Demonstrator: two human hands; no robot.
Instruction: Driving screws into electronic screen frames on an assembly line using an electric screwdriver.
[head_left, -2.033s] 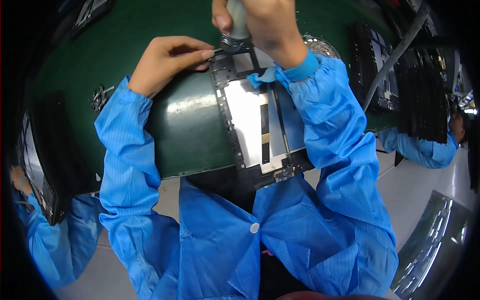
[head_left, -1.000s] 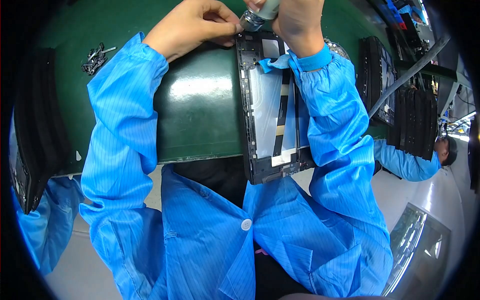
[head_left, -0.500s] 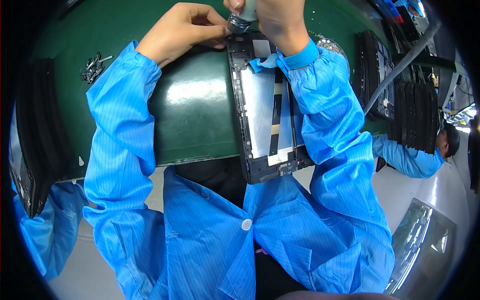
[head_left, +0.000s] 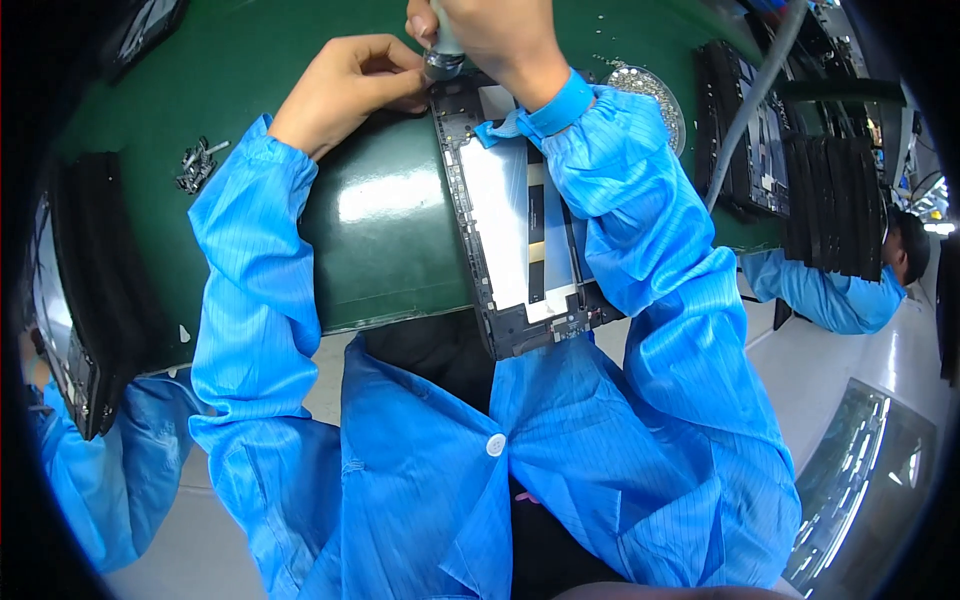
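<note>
A dark tablet housing (head_left: 495, 225) with a bare silver middle lies on the green table, its lower end out over the near edge. My right hand (head_left: 500, 38) is closed around a pale-handled powered screwdriver (head_left: 443, 64) with a metal collar, held at the housing's far left corner. The driver's tip is hidden. My left hand (head_left: 345, 92) is beside that collar, thumb and fingers closed together at the corner; what they pinch, if anything, cannot be made out. A blue wrist strap (head_left: 560, 108) circles my right wrist.
A round dish of tiny screws (head_left: 655, 95) stands right of my right wrist. Small dark metal parts (head_left: 200, 165) lie left. Black panels are stacked at the left (head_left: 95, 260) and right (head_left: 830, 205). A grey hose (head_left: 752, 105) crosses the right side, near a co-worker's sleeve (head_left: 830, 295).
Both hands, the screwdriver and the housing appear shifted slightly left in the picture, with the view itself moving too. The grip on the screwdriver looks unchanged.
</note>
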